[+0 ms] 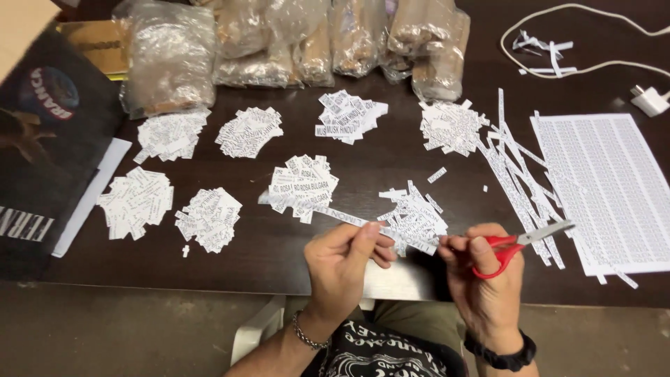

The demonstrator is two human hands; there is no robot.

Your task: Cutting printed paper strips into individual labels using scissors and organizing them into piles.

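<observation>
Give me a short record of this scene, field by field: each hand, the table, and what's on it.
left hand: pinches a paper strip
right hand: holds red scissors, blades near the strip's end
table: dark wood
label piles: several heaps of cut paper slips
printed sheet: at the right, uncut
loose strips: beside the sheet
plastic bags: along the far edge

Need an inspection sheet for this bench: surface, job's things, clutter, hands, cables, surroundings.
Surface: dark wooden table, largely covered.
Job's things: paper strip pinched in left hand; red-handled scissors in right hand; piles of cut labels; uncut strips; printed sheet.
Clutter: clear plastic bags along the far edge; dark printed bag at left.
Hands: both occupied, grip closed.
Cables: white cord with plug, far right.
Surroundings: bare floor, white chair.
</observation>
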